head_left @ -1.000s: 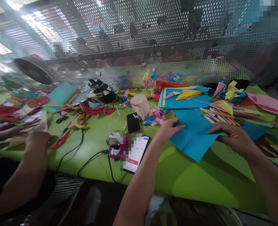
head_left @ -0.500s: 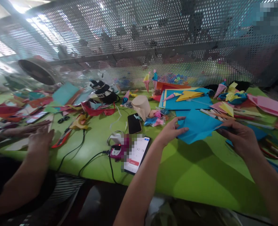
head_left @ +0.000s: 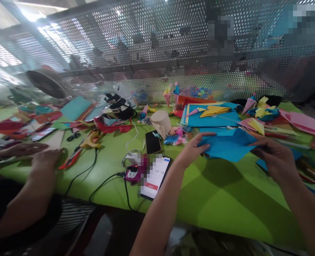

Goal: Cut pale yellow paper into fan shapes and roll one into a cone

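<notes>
We face a perforated screen at twelve o'clock, across the far side of a green table. Reckoning from the blue sheet, another person's arm lies well away between eight and nine, a flat paper stack just behind near twelve. The blue sheet itself is bent and raised above its shadow. Our left hand grips its nine-o'clock edge, forefinger and thumb slightly parted; our right hand pinches its three-o'clock corner, fingers nearly together. Smaller still, we have a lit phone at eight, a tan paper roll near ten, and a pink cone at one.
</notes>
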Demonstrator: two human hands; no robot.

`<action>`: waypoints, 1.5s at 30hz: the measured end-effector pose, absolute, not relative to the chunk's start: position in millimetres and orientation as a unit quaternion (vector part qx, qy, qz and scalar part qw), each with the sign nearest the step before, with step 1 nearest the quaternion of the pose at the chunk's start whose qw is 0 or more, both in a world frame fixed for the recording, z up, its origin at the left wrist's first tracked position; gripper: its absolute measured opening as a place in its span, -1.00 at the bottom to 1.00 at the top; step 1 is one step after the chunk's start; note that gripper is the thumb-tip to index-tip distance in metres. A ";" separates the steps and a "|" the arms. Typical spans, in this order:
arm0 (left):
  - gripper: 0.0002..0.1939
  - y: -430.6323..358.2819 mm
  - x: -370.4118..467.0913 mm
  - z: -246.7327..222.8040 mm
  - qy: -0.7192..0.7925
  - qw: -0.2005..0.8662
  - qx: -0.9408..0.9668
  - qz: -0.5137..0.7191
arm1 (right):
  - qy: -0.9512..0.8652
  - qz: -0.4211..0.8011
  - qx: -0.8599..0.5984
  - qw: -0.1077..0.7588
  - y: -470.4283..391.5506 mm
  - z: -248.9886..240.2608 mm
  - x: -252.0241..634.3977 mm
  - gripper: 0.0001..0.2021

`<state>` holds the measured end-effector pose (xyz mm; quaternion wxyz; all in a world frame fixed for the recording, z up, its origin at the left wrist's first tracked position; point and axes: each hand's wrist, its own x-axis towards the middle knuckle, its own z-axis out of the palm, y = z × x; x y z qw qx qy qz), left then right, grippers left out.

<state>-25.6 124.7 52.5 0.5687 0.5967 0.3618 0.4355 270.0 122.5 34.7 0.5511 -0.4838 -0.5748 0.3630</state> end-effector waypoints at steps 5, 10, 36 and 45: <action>-0.42 122.5 -26.0 57.2 0.345 0.570 0.598 0.446 | -0.532 0.384 -0.457 0.601 124.8 33.4 268.3 -0.78; -0.47 122.6 -30.9 60.3 0.319 0.574 0.622 0.426 | -0.507 0.401 -0.457 0.611 127.2 29.1 272.6 -0.78; -0.43 131.9 -10.1 45.0 0.381 0.492 0.475 0.622 | -0.487 0.519 -0.438 0.549 128.7 30.9 265.4 -0.39; -0.61 126.2 -13.1 46.8 0.418 0.393 0.609 0.547 | -0.507 0.555 -0.455 0.478 124.0 33.5 258.6 -0.34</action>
